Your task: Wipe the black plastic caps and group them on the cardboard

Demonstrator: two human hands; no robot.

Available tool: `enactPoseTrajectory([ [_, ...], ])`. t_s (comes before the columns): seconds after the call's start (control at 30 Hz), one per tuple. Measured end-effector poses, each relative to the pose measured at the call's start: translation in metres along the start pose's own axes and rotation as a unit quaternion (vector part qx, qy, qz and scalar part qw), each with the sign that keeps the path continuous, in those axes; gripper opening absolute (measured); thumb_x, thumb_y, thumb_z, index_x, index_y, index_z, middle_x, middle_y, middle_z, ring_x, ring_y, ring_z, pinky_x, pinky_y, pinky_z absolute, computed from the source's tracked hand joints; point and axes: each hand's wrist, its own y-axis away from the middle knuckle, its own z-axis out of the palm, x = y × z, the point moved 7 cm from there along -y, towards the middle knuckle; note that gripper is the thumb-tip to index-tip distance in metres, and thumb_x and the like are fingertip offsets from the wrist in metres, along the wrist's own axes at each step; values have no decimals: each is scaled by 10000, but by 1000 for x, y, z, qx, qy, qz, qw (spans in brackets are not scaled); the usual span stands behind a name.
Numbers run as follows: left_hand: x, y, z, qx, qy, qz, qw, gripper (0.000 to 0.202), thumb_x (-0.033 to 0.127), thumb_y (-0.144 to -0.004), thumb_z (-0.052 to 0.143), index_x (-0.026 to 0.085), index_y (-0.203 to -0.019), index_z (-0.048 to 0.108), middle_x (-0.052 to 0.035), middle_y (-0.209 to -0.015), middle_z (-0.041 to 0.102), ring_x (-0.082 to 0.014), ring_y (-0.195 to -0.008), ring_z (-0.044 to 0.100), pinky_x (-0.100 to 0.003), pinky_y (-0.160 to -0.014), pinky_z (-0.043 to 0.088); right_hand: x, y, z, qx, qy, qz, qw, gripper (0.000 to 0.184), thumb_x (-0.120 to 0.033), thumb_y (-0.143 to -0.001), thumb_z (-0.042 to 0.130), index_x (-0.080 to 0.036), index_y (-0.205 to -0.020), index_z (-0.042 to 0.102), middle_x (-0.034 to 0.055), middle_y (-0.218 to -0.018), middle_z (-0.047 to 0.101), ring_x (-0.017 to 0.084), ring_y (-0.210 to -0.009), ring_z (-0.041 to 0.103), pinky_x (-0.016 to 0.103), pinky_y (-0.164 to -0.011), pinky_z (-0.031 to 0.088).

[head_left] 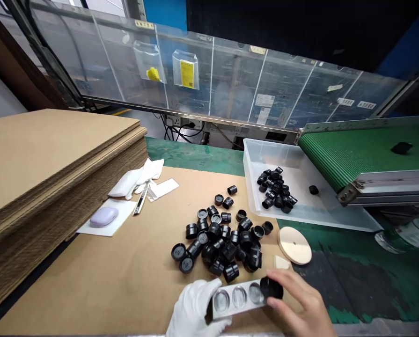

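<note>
My left hand (pixel 196 309), in a white glove, grips the left end of a pale rectangular block (pixel 230 312) with a row of round recesses along its face. Bare, my right hand (pixel 300 299) pinches a black cylindrical cap (pixel 271 289) between thumb and fingers at the block's right end. Whether the cap sits in a recess or only over it, I cannot tell. Just beyond the block, a heap of similar black caps (pixel 226 241) lies on the cardboard sheet (pixel 125 281), some upright and some on their sides.
A translucent tray (pixel 321 213) with more black caps stands under the end of a green conveyor belt (pixel 363 150). Stacked cardboard (pixel 72 187) rises at left. Nearby lie a utility knife (pixel 141 200), white gloves (pixel 132 180), a lilac case (pixel 104 216) and a cream disc (pixel 294 245).
</note>
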Motion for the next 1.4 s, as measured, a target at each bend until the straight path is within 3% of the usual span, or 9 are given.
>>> enactPoseTrajectory([
  [0.13, -1, 2, 3, 2, -11, 22, 1000, 502, 534, -748, 570, 168, -1087, 519, -78, -854, 674, -185, -743, 666, -289, -638, 568, -18, 3, 7, -7, 34, -71, 997, 279, -257, -865, 595, -183, -1134, 586, 93, -995, 688, 197, -911, 673, 219, -799, 554],
  [0.43, -3, 8, 9, -25, -19, 12, 999, 739, 426, -482, 799, 174, -1111, 503, -73, -888, 677, -203, -768, 665, -301, -663, 576, -23, -3, 25, -33, 31, -75, 996, 246, -284, -933, 473, -155, -1117, 572, 118, -963, 667, 197, -882, 658, 243, -755, 562],
  [0.8, -6, 13, 12, -32, -8, 4, 999, 727, 433, -506, 786, 183, -1127, 502, -76, -908, 672, -207, -795, 661, -307, -686, 574, -22, -3, 26, -41, 21, -58, 997, 246, -248, -917, 496, -153, -1131, 570, 124, -961, 662, 207, -876, 651, 260, -753, 563],
  [1.03, -4, 11, 11, -27, -11, 14, 999, 709, 463, -523, 778, 175, -1114, 510, -80, -907, 673, -205, -790, 663, -301, -672, 577, -12, 1, 32, -41, -32, -12, 999, 282, -218, -860, 585, -184, -1138, 610, 109, -993, 674, 212, -912, 654, 267, -786, 557],
  [1.17, -5, 9, 10, -23, -9, 20, 999, 652, 449, -571, 749, 167, -1109, 514, -85, -907, 671, -198, -790, 665, -288, -672, 575, 13, 9, 21, 4, -128, 58, 990, 276, -367, -871, 579, -217, -1093, 646, 85, -977, 699, 213, -888, 684, 247, -755, 572],
  [1.23, -6, 8, 10, -25, -12, 25, 999, 648, 434, -578, 749, 168, -1118, 509, -83, -909, 673, -199, -799, 666, -287, -685, 573, 24, 12, 8, 39, -109, 83, 990, 283, -371, -861, 594, -222, -1096, 646, 84, -1016, 697, 227, -935, 676, 262, -791, 567],
  [1.4, -8, 9, 10, -26, -16, 36, 999, 645, 470, -581, 740, 176, -1110, 516, -80, -891, 676, -194, -779, 669, -277, -673, 574, 13, 10, -7, 9, 39, 7, 999, 273, -247, -825, 638, -215, -1097, 646, 83, -1019, 689, 225, -937, 670, 260, -797, 569],
])
